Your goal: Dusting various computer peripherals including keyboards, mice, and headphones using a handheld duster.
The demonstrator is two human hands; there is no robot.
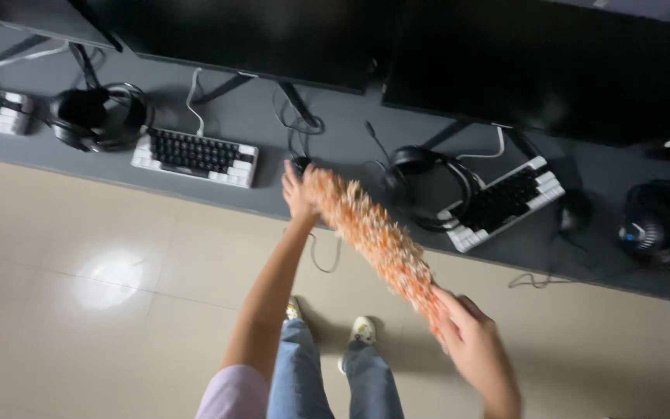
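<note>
My right hand (471, 337) grips the near end of a fluffy orange-and-white duster (370, 233) that slants up to the left. My left hand (298, 192) reaches out to the desk edge and touches the duster's far tip, next to a black computer mouse (301, 164). Whether the left fingers hold the tip or only rest against it is unclear. My legs in blue jeans and light shoes show below.
A long grey desk (335, 147) carries two dark monitors (250, 35), black-and-white keyboards (195, 157) (503, 203), black headphones (96, 116) (426, 182), another mouse (574, 213) and loose cables. A small fan (651, 225) sits at right. Beige tiled floor lies below.
</note>
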